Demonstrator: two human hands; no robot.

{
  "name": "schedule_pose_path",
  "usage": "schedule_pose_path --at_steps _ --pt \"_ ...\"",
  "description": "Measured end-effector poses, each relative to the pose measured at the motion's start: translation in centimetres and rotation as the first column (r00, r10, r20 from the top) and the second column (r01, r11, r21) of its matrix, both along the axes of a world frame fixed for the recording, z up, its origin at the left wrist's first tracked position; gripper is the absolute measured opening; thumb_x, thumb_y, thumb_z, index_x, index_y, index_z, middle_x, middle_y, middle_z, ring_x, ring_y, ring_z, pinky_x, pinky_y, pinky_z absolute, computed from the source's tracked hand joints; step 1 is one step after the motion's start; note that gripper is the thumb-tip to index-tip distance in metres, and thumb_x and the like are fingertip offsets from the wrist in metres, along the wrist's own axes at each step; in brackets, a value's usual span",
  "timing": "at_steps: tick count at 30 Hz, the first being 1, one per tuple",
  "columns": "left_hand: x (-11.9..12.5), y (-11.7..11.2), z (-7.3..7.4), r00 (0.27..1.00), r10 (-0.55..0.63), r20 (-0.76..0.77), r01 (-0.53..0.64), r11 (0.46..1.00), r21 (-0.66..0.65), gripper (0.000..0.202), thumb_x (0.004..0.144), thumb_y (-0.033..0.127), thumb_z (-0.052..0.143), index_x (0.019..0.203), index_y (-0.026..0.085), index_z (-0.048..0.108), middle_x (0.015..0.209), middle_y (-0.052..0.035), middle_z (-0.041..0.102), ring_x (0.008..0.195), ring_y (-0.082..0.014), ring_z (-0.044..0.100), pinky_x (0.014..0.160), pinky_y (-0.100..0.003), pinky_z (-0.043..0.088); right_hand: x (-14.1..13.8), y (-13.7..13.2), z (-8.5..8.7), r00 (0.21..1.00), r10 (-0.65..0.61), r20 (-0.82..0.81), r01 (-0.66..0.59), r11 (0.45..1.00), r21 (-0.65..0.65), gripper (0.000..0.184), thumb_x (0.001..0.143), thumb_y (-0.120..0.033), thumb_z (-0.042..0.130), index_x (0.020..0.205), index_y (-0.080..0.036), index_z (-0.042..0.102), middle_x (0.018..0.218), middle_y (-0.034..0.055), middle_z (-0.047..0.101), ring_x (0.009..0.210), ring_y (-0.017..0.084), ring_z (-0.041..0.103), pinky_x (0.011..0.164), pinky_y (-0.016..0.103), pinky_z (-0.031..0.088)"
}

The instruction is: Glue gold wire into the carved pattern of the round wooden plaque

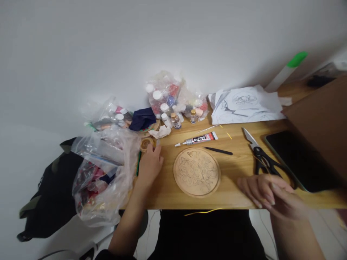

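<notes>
My left hand (151, 162) rests on the table's left side, fingers bent down beside a small yellowish roll (145, 143). A small clear piece (158, 142) shows at its fingertips; what they grip is partly hidden. Over the front right edge, my right hand (268, 191) is curled with the fingers pressed together, slightly blurred; I cannot make out what is in it. Just beyond it lie black-handled scissors (260, 153). Between the hands is a round wooden board (197, 172) bearing a line-drawn flower pattern. Behind it are a B-7000 glue tube (199, 139) and black tweezers (218, 151).
Plastic bags (108, 180) crowd the left; bagged jars (162, 95) and small bottles (175, 121) stand at the back. Drawings on paper (245, 104) lie back right. A phone (303, 160) and cardboard box (320, 119) occupy the right. A yellow strand (202, 212) hangs at the front edge.
</notes>
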State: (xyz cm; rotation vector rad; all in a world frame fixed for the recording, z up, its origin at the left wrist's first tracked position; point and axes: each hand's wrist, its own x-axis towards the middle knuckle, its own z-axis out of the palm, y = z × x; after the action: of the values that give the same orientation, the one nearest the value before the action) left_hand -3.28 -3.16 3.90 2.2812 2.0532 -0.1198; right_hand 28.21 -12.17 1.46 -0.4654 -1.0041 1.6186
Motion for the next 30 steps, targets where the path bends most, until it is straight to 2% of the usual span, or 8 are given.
schedule_pose_path --at_steps 4,7,12,15,19,22,27,30 --pt "0.5 0.2 0.8 0.985 -0.171 0.01 0.172 0.985 -0.011 0.032 0.085 0.008 0.045 0.111 0.018 0.061 0.105 -0.0088 0.055 0.091 -0.02 0.059 0.076 -0.029 0.049 0.1 1.1 -0.1 0.996 -0.039 -0.081 0.041 0.999 0.029 0.044 0.096 -0.042 0.046 0.058 -0.02 0.043 0.042 -0.0041 0.03 0.04 0.011 0.033 0.05 0.032 0.026" --pt "2.1 1.7 1.2 0.957 -0.29 0.029 0.29 0.957 0.013 0.041 0.089 0.006 0.038 0.12 0.023 0.058 0.109 -0.0075 0.055 0.09 -0.0177 0.057 0.073 -0.026 0.047 -0.1 1.5 -0.2 0.987 -0.051 -0.154 0.051 0.999 0.001 0.047 0.096 -0.039 0.046 0.055 -0.019 0.035 0.04 -0.0046 0.025 0.039 0.01 0.029 0.049 0.032 0.024" --pt "5.2 5.8 0.5 0.894 -0.446 0.05 0.442 0.894 0.078 0.037 0.093 0.012 0.044 0.125 0.024 0.057 0.111 -0.0077 0.055 0.093 -0.0189 0.056 0.076 -0.027 0.045 -0.2 1.4 -0.6 0.984 -0.067 -0.167 0.064 0.998 -0.022 0.043 0.096 -0.039 0.046 0.058 -0.019 0.041 0.043 -0.0042 0.028 0.041 0.01 0.032 0.05 0.032 0.023" --pt "5.9 7.6 -0.3 0.857 -0.514 0.042 0.508 0.856 0.098 0.03 0.093 0.012 0.046 0.116 0.022 0.062 0.104 -0.0081 0.058 0.094 -0.0206 0.055 0.08 -0.031 0.046 -0.2 1.4 -0.7 0.981 -0.081 -0.174 0.078 0.997 -0.023 0.038 0.095 -0.037 0.047 0.061 -0.02 0.05 0.046 -0.0039 0.031 0.043 0.01 0.034 0.051 0.031 0.024" --pt "5.4 8.5 -1.0 0.831 -0.554 0.056 0.545 0.83 0.121 0.023 0.092 0.009 0.046 0.092 0.017 0.068 0.106 -0.0107 0.062 0.101 -0.0229 0.056 0.087 -0.036 0.047 -0.2 1.6 -0.9 0.986 -0.052 -0.158 0.053 0.999 0.003 0.035 0.095 -0.036 0.048 0.065 -0.02 0.056 0.047 -0.0038 0.034 0.044 0.011 0.035 0.051 0.03 0.026" --pt "4.7 8.3 -0.9 0.825 -0.556 0.101 0.541 0.829 0.144 0.024 0.089 0.006 0.047 0.083 0.016 0.068 0.107 -0.012 0.064 0.104 -0.0242 0.057 0.09 -0.039 0.048 -0.2 1.7 -1.0 0.989 -0.032 -0.144 0.036 0.999 0.024 0.035 0.095 -0.036 0.049 0.065 -0.019 0.057 0.048 -0.0037 0.035 0.045 0.011 0.037 0.051 0.029 0.026" --pt "4.9 6.7 0.2 0.796 -0.539 0.275 0.492 0.841 0.225 0.022 0.091 0.012 0.05 0.097 0.015 0.07 0.109 -0.0111 0.067 0.103 -0.0213 0.062 0.091 -0.037 0.052 -0.1 1.5 -1.0 0.994 0.036 -0.099 -0.03 0.998 0.063 0.037 0.094 -0.036 0.05 0.063 -0.018 0.057 0.046 -0.002 0.039 0.046 0.012 0.042 0.051 0.029 0.029" --pt "5.8 5.3 1.2 0.747 -0.517 0.417 0.439 0.856 0.273 0.026 0.096 0.02 0.046 0.112 0.016 0.067 0.104 -0.0079 0.07 0.091 -0.0151 0.066 0.079 -0.028 0.056 -0.3 1.5 -0.7 0.996 0.059 -0.073 -0.053 0.995 0.08 0.041 0.092 -0.039 0.052 0.056 -0.019 0.051 0.043 -0.0024 0.036 0.042 0.012 0.04 0.05 0.029 0.03"
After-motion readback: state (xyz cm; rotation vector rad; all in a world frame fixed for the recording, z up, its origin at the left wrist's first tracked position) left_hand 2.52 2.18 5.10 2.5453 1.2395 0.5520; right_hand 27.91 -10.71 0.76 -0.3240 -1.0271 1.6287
